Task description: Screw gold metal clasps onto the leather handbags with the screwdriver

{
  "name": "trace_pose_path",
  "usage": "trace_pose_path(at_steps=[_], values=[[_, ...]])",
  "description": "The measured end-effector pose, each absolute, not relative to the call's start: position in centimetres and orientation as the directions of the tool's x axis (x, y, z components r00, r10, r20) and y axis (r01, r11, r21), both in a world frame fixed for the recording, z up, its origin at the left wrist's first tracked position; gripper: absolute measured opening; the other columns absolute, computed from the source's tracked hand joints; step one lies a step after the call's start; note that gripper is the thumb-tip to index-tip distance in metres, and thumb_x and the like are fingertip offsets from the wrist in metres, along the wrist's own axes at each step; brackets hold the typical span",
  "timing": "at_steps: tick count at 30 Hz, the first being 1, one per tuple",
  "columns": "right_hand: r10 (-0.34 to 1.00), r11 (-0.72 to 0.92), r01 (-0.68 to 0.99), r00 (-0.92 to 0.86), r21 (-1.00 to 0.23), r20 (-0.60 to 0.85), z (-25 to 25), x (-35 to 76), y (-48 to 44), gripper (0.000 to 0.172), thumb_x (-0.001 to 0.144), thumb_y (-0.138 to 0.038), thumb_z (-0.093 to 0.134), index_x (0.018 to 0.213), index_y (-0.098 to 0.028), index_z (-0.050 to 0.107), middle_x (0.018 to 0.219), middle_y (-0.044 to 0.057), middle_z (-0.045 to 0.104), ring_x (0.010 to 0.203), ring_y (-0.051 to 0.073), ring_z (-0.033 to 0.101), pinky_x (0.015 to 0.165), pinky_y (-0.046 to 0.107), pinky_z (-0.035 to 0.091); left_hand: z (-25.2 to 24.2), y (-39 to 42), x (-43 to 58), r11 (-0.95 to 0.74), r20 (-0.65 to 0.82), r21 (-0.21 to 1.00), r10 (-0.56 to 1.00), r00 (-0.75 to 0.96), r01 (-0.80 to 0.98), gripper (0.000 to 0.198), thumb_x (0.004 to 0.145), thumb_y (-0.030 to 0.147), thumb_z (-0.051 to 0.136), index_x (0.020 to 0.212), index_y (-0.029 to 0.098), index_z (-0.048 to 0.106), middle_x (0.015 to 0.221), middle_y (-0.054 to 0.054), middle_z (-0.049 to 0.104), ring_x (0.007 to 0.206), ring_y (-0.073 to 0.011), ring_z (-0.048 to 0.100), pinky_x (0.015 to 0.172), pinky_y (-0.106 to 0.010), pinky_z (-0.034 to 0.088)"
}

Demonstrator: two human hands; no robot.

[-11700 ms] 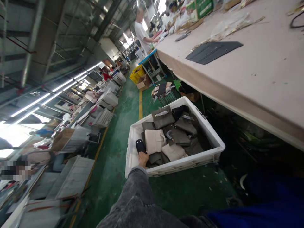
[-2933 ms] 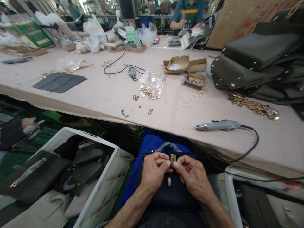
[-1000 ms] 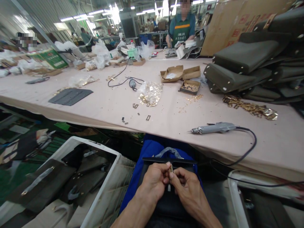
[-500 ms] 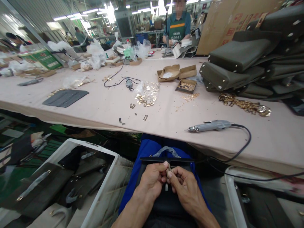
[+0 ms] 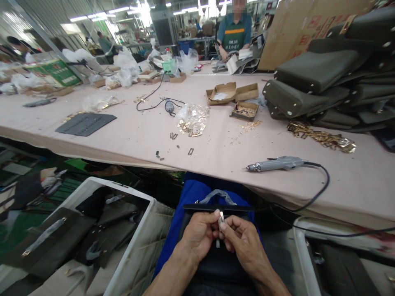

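A dark handbag (image 5: pixel 216 269) lies across my lap, its plastic-wrapped handle (image 5: pixel 217 192) at the far side. Over its flap, my left hand (image 5: pixel 197 236) and my right hand (image 5: pixel 243 240) meet, fingers pinched. Between their fingertips is a small shiny metal plate (image 5: pixel 221 218), partly covered by the right thumb. Below the fingers, a narrow pale strip (image 5: pixel 217 243) shows against the bag; what it is I cannot tell.
On the table (image 5: pixel 212 164) are an electric screwdriver (image 5: pixel 274 164), metal plates (image 5: pixel 191 127) and a box of small fittings (image 5: pixel 245 110). Dark bags (image 5: pixel 314 74) are piled at right. Bins flank me, left (image 5: pixel 129 246) and right (image 5: pixel 300 242). A co-worker (image 5: pixel 234 35) stands opposite.
The view has shifted slightly. The metal plate shows more of its bright face between my fingertips, while both hands keep their pinch. Across the table, the co-worker's arms have moved.
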State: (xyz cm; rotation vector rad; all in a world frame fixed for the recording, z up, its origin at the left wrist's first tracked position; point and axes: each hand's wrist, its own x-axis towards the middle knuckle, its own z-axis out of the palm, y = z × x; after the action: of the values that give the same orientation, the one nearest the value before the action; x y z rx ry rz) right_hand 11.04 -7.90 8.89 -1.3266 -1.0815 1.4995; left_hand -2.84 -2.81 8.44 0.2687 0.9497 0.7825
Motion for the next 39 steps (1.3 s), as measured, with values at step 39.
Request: trace_pose_path(at_steps=[39], values=[[0.951, -0.308, -0.32, -0.135, -0.896, -0.278, 6.8, 11.6, -7.2, 0.034, 0.083, -0.04, 0.092, 0.088, -0.014, 0.071, 0.078, 0.004, 0.065, 0.068, 0.015, 0.058, 0.063, 0.023, 0.045, 9.4, -3.2, -2.6, 0.501, -0.51, 0.747, 0.853, 0.108, -0.436, 0.042, 0.052, 0.041, 0.096, 0.052, 0.01, 0.068, 0.049, -0.004, 0.058, 0.041, -0.0062, 0.039, 0.043, -0.019, 0.029]])
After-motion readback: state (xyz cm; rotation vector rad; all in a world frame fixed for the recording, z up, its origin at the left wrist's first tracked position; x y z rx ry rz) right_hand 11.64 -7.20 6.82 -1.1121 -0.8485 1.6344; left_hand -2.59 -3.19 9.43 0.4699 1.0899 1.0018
